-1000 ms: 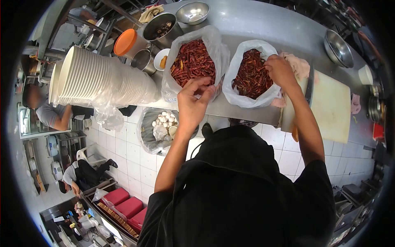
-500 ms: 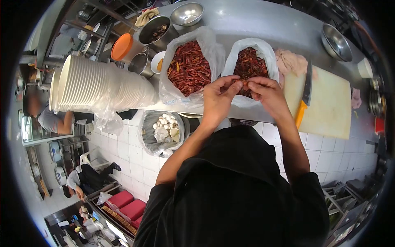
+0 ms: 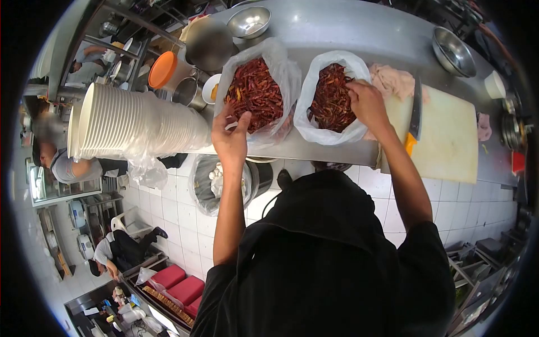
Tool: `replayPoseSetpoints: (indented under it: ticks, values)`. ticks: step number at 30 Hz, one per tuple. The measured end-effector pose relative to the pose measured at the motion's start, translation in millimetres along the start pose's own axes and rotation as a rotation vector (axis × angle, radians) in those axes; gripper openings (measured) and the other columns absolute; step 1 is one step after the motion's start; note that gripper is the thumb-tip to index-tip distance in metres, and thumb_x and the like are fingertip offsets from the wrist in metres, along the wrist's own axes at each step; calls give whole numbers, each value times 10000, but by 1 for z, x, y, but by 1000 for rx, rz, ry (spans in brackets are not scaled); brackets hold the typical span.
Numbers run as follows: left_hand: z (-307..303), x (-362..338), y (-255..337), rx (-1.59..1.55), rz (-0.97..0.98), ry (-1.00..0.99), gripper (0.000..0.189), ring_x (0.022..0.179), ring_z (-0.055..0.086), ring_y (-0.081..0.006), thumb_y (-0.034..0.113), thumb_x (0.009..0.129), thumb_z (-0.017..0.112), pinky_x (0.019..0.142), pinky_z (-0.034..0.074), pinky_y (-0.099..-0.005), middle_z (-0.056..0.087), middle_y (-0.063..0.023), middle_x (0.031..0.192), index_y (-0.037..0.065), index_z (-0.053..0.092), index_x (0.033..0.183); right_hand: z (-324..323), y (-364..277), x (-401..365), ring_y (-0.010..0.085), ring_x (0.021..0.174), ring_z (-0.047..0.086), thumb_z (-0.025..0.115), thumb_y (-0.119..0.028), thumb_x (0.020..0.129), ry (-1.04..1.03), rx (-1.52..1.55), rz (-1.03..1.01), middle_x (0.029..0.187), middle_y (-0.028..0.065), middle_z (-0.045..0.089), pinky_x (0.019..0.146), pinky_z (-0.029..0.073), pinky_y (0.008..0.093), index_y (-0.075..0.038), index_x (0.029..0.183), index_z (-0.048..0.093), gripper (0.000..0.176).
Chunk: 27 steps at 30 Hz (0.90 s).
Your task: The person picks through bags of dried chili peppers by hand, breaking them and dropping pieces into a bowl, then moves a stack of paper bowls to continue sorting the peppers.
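Note:
Dried red chilies (image 3: 264,95) fill a clear plastic bag (image 3: 286,73) on the steel counter. My left hand (image 3: 229,140) is at this bag's near left side, thumb and fingers apart, with the fingertips by the chilies. To the right, a white plastic bag (image 3: 307,115) holds darker dried chilies (image 3: 331,101). Over that bag's right rim reaches my right hand (image 3: 368,104), its fingers bent together against the chilies. Whatever is between those fingertips is hidden.
A knife (image 3: 416,115) lies on a cutting board (image 3: 449,129) at right, beside a pink cloth (image 3: 393,81). Stacked white containers (image 3: 129,121) stand left. Below the counter edge is a lined bin (image 3: 205,191). Steel bowls (image 3: 250,22) sit farther back. Two people work at left.
My hands were together over the right bag, fingers pinching a chili. They have parted: the left moved to the left bag, the right down to the right bag's chilies.

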<state>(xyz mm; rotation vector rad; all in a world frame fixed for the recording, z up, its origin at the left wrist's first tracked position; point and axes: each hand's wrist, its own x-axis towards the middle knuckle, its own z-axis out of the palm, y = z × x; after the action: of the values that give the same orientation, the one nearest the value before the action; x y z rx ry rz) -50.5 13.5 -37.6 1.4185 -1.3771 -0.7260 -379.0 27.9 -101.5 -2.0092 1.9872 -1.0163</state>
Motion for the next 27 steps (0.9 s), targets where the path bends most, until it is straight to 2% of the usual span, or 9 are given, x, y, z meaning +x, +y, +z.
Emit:
replayPoseSetpoints:
  ticks: [2,7,11,14,20,23,25,26,27]
  values:
    - [-7,-4,5,128,38,31,447,889,644,-173,87,844,768,679,522,-274,637,-108,1114,-40,623,1248,4,13,16,374,933,661,590,15,811,-53,-114,-53,1037,173,681,842,525,451,-18,1024,720,252]
    - [-3,-15,30,59,106,-61,350,851,637,-145,43,831,763,683,520,-268,645,-111,1091,-20,668,1161,7,32,42,364,984,641,583,46,749,-284,-353,-3,1027,161,655,872,518,456,-24,993,730,293]
    - [4,-24,39,-31,137,-147,272,852,626,-127,24,852,745,742,516,-260,643,-85,1103,-13,693,1116,6,35,43,375,972,655,605,7,751,-328,-422,-33,1056,197,645,879,534,449,30,870,696,151]
    - [12,-28,40,-71,105,-192,249,824,616,-118,4,843,744,744,511,-256,641,-79,1093,-10,701,1088,4,25,43,384,974,649,625,-8,746,-391,-473,36,1071,209,635,876,532,454,36,855,687,134]
    - [24,-35,44,-73,125,-249,247,795,624,-136,-2,825,750,735,514,-262,650,-87,1058,-16,710,1068,-3,28,39,381,987,643,643,-26,741,-340,-416,-21,1028,210,636,864,529,458,32,849,672,126]
    - [31,-38,48,-62,192,-266,252,773,641,-176,5,812,757,701,533,-295,662,-110,1024,-5,718,1060,-27,6,28,376,930,627,642,-30,787,-202,-366,-48,943,180,629,790,510,468,16,861,668,91]
    - [38,-40,51,-54,267,-276,252,780,650,-217,12,803,764,720,532,-312,665,-121,1016,6,722,1052,-44,-20,22,368,909,640,632,-33,798,-163,-206,-25,955,178,650,789,512,452,26,869,657,96]
    - [43,-40,52,-59,302,-296,278,826,653,-274,21,774,781,759,532,-346,662,-125,1024,29,727,1046,-52,-33,18,363,898,646,627,-35,804,-146,-126,-14,962,176,660,789,513,444,31,873,651,99]
    - [48,-41,56,-22,390,-284,285,840,651,-278,23,766,784,763,532,-352,660,-123,1019,32,727,1046,-58,-47,14,332,869,645,625,-45,826,-196,27,25,935,166,664,772,507,423,28,889,650,100]
